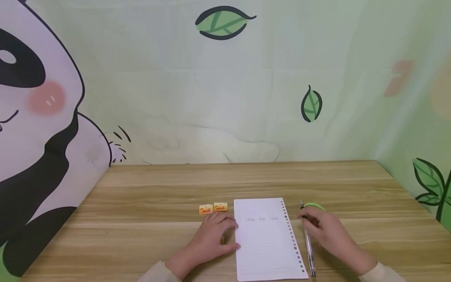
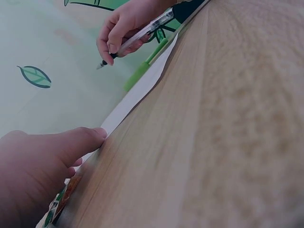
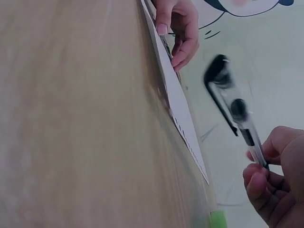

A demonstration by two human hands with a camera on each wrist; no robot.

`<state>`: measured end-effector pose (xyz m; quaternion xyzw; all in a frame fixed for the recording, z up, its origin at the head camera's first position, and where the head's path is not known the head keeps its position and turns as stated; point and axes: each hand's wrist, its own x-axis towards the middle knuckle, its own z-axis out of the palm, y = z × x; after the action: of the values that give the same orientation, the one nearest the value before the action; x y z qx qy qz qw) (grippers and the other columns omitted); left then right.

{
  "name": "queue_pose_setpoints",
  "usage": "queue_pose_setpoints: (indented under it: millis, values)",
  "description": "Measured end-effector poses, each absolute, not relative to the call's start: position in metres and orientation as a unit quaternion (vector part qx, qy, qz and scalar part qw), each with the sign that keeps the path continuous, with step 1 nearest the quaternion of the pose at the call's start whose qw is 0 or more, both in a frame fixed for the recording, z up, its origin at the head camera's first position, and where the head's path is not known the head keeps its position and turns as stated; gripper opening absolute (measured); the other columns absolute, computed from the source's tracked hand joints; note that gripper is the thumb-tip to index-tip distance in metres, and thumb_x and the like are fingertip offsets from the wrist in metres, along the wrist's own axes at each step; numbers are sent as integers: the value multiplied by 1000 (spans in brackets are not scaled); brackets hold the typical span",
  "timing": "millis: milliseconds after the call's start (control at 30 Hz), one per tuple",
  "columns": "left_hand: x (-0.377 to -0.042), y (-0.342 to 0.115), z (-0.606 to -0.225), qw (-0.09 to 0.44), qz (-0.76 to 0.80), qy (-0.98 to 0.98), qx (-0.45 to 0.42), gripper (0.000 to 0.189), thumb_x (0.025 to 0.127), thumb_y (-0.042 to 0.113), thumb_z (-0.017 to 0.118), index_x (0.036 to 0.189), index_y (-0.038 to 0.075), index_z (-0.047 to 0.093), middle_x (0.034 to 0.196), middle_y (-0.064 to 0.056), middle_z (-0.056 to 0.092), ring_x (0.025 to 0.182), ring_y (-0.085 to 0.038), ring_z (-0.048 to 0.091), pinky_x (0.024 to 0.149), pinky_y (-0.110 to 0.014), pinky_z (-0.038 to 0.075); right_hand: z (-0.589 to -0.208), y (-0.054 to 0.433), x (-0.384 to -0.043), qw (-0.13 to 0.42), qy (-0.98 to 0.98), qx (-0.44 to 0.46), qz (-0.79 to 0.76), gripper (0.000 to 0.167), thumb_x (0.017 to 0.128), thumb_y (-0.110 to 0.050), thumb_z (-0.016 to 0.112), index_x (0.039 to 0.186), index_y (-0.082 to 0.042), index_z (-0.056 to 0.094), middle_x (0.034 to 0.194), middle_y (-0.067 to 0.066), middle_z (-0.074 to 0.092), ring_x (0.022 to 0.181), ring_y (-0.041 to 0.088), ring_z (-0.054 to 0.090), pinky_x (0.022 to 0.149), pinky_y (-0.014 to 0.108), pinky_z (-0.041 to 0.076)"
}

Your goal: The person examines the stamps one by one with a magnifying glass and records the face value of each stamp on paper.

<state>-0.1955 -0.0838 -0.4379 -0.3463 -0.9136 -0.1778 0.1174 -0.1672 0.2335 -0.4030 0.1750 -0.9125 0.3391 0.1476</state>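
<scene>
While the right hand (image 1: 327, 229) pinches a slim, clear plastic pen (image 1: 309, 250) with black fittings, raised just beside the white, hole-punched paper sheet (image 1: 266, 250), its tip points away from the person and its long axis runs nearly along the punched edge. The left hand (image 1: 210, 237), thumb set wide of the fingers, touches the opposite edge. Brown wood-grain tabletop (image 1: 141, 203); pale green backdrop (image 1: 169, 86) behind, leaf-printed.

Pen (image 3: 249, 137) pinched in the right hand (image 3: 281, 178), its black clip showing.
Beyond it I see white paper (image 3: 176, 102) on the wooden table (image 3: 85, 118), punched along one edge, the left hand (image 3: 184, 26) at its far end; something green (image 3: 218, 219) peeks in.
</scene>
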Motion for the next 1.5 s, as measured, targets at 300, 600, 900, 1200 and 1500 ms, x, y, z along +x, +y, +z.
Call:
queue_pose_setpoints:
  millis: [300,600,900,1200,1500]
  values:
    - [-196,-83,-438,122,-176,-913,-347,41,79,45,72,107,16,66,119,1,63,117,-19,54,107,-44,37,-395,234,-162,120,-872,170,443,14,90,2,56,103,-1,62,66,2,56,47,6,49,39,22,44]
    - [-196,-83,-437,104,-176,-918,-339,42,80,45,72,109,16,66,120,1,62,118,-19,53,109,-43,36,-396,234,-167,134,-876,186,425,22,82,3,67,103,-1,63,78,7,67,55,1,54,44,23,49]
    - [-195,-83,-436,101,-178,-918,-340,41,80,44,72,108,16,65,120,1,62,118,-19,53,109,-44,36,-399,230,-167,168,-890,178,385,25,78,0,73,101,-5,63,77,-1,66,69,-6,54,43,20,45]
    - [-197,-84,-437,101,-170,-919,-342,42,80,46,71,109,16,65,121,1,62,119,-20,53,109,-45,36,-398,228,-166,200,-894,179,358,24,78,1,72,98,-6,61,72,-9,61,64,-7,48,48,18,42]
    - [-196,-83,-437,93,-174,-920,-339,43,81,45,71,111,15,65,122,0,62,120,-19,52,111,-44,35,-391,225,-166,178,-903,166,353,15,88,-2,63,101,-8,58,66,-10,52,56,-3,43,49,19,41]
